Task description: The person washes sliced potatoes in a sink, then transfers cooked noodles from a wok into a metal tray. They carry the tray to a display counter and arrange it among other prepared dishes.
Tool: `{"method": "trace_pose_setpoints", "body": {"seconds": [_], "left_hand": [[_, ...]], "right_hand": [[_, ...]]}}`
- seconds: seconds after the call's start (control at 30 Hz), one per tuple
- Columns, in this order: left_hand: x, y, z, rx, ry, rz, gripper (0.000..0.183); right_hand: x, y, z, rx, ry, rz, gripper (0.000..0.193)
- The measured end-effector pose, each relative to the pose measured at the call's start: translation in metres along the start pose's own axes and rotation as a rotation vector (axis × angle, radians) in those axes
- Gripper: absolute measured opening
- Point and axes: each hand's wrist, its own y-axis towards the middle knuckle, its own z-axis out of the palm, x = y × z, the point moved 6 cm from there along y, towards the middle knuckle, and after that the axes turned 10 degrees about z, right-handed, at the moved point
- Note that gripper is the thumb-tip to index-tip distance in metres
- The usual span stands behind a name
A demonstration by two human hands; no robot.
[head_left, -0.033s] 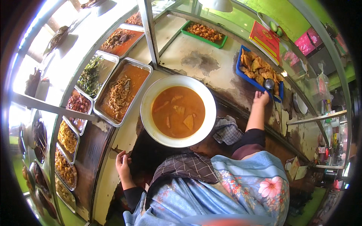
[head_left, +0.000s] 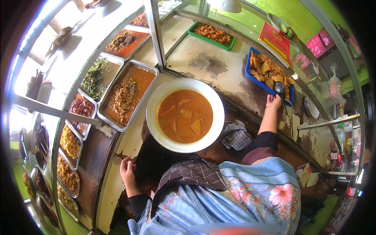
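A large pale metal bowl (head_left: 156, 137) of orange-brown broth (head_left: 178, 129) with several pieces in it stands in front of me. My right hand (head_left: 273, 102) reaches to the near rim of a blue tray (head_left: 250, 78) of fried pieces (head_left: 266, 68). Its fingertips are beside the ladle (head_left: 279, 87), whose round head rests in the tray and whose handle slants down past the hand. No grip on the ladle shows. Lower left of the bowl, my left hand (head_left: 127, 169) hangs by the counter edge, fingers loosely bent and apart, with nothing in it.
Left of the bowl, a metal tray of noodle-like food in sauce (head_left: 124, 101) and several other food trays line the display case. A green tray (head_left: 213, 42) stands at the back. A checked cloth (head_left: 236, 135) lies right of the bowl. A metal post (head_left: 154, 35) rises behind.
My right hand has shifted slightly to the right, closer to the ladle's handle. The left hand, the bowl and the trays stay in place.
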Motion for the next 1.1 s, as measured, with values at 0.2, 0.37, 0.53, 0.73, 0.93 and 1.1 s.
{"method": "trace_pose_setpoints", "body": {"seconds": [0.2,0.37,0.53,0.73,0.93,1.1], "left_hand": [[-0.002,-0.008,-0.008,0.007,0.014,0.033,0.022],[0.0,-0.019,-0.019,-0.015,0.019,0.038,0.021],[0.008,-0.03,-0.034,-0.069,-0.003,0.023,0.02],[0.018,-0.039,-0.047,-0.101,-0.04,0.015,0.02],[0.021,-0.04,-0.055,-0.127,-0.034,0.038,0.02],[0.021,-0.041,-0.053,-0.118,-0.063,0.059,0.022]], "right_hand": [[0.007,0.065,0.017,0.123,-0.04,0.035,0.01],[-0.033,0.064,0.058,0.146,-0.071,0.069,0.017],[-0.065,0.064,0.101,0.186,-0.043,0.124,0.019],[-0.069,0.064,0.116,0.292,-0.033,0.182,0.016],[-0.075,0.001,0.094,0.422,-0.315,0.192,0.023],[-0.083,-0.092,0.046,0.6,-0.744,-0.266,0.041]]}}
